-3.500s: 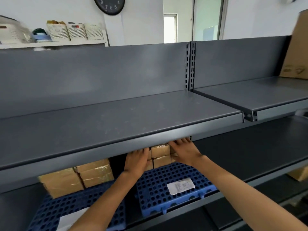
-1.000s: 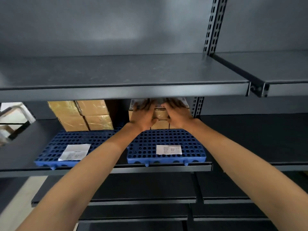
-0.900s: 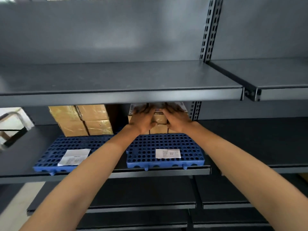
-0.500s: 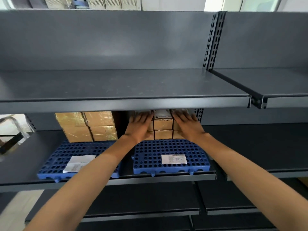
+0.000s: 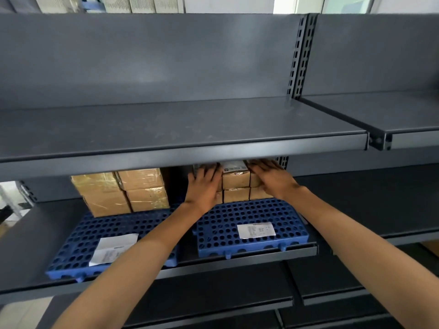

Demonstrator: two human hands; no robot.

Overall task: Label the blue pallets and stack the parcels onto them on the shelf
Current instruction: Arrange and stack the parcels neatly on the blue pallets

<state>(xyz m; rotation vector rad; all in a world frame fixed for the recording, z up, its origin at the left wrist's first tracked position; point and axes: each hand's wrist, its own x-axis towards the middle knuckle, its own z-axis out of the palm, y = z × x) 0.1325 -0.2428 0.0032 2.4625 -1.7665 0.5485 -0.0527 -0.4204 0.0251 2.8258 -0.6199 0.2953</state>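
Two blue perforated pallets lie side by side on the middle shelf. The right pallet (image 5: pixel 251 224) carries a white label (image 5: pixel 256 230) near its front and a stack of small brown parcels (image 5: pixel 236 186) at its back. My left hand (image 5: pixel 204 186) rests flat with straight fingers against the stack's left side. My right hand (image 5: pixel 270 178) lies flat against its right side. The left pallet (image 5: pixel 95 241) bears a white label (image 5: pixel 114 249) and larger taped brown parcels (image 5: pixel 123 191) at the rear. The upper shelf's edge hides the stack's top.
A bare grey upper shelf (image 5: pixel 178 129) overhangs the pallets, with a slotted upright (image 5: pixel 300 55) at the right. More dark shelves (image 5: pixel 356 198) extend to the right and below. White baskets (image 5: pixel 142 3) show above the back panel.
My hands have moved apart from the front of the small parcel stack to its two sides, baring a labelled parcel in the middle. The view has tilted slightly upward.
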